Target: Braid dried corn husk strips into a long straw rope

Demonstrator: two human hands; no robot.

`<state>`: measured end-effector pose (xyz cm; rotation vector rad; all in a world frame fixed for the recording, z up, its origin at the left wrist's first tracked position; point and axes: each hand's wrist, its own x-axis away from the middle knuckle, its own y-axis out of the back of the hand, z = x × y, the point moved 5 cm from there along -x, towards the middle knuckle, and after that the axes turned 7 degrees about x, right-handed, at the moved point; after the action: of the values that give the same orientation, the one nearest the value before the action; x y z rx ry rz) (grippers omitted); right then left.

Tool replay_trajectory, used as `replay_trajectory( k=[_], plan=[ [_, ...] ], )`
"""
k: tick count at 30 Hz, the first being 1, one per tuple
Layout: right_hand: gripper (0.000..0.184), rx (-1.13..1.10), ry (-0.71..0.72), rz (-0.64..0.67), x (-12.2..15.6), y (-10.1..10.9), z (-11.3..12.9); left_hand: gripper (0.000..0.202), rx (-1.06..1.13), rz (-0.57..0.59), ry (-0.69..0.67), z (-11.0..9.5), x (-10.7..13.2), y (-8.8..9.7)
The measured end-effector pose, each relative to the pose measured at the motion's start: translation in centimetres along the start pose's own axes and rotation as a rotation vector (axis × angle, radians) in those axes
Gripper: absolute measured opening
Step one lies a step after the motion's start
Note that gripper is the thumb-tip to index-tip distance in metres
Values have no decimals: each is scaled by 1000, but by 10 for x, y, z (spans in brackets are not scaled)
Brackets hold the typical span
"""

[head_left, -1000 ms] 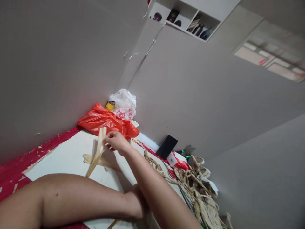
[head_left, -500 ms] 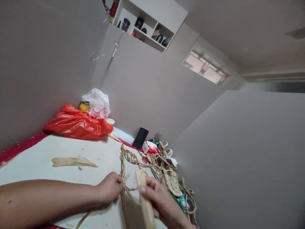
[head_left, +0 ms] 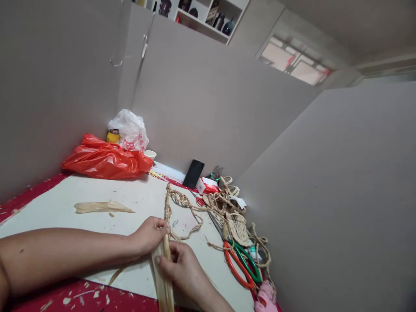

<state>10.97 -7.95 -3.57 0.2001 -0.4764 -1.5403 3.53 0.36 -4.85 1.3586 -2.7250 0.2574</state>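
Right hand (head_left: 183, 268), nearest: fingers wrapped round the pale, flat dried-husk strips (head_left: 165, 284), thumb pressed on top. Left hand (head_left: 151, 233), just beyond: pinched shut on the strips' upper end, where they meet the tan braided fibre cord (head_left: 182, 203). The cord loops away over the white tabletop (head_left: 58, 216) into a tangle of woven pieces. Red-handled scissors (head_left: 234, 265) and green-handled scissors (head_left: 250, 262) lie to the right of the hands. A loose husk leaf (head_left: 100, 207) lies to the left, well apart. Far edge: crumpled red plastic bag (head_left: 104, 160), white plastic bag (head_left: 130, 130), black phone (head_left: 193, 173) leaning on the wall.

Risk, as I judge it: the dry strips may split, or slip from the left pinch under a hard pull, slackening the braid.

Writing: red print on the white bag, too blurred to read. No brand legible.
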Motion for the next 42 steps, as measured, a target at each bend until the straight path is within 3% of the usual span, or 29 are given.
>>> replay_trajectory(
  k=[7, 13, 18, 28, 34, 37, 39, 42],
  plan=[
    [28, -315, -153, 86, 2, 4, -5, 18, -132, 41, -91, -7, 1, -3],
    [30, -568, -147, 103, 2, 6, -8, 23, -87, 48, -88, -10, 1, -4],
    [34, -463, -137, -9, 2, 2, -7, 23, 1, 26, -65, -10, 0, -4],
    [36, -411, -186, -40, 2, 3, -20, 19, -11, 66, -84, -14, -1, -6],
    [34, -427, -124, -52, -1, 2, -20, 18, 9, 52, -50, -13, -2, -8],
    [35, -271, -37, -145, -1, 6, -15, 20, 49, 87, -35, -11, -3, -11],
    [25, -109, -3, -203, 1, 10, -12, 20, 28, 80, -60, -11, -4, -10],
    [24, -19, -1, -196, 3, 14, -10, 19, -24, 54, -118, -12, -6, -6]
  ],
)
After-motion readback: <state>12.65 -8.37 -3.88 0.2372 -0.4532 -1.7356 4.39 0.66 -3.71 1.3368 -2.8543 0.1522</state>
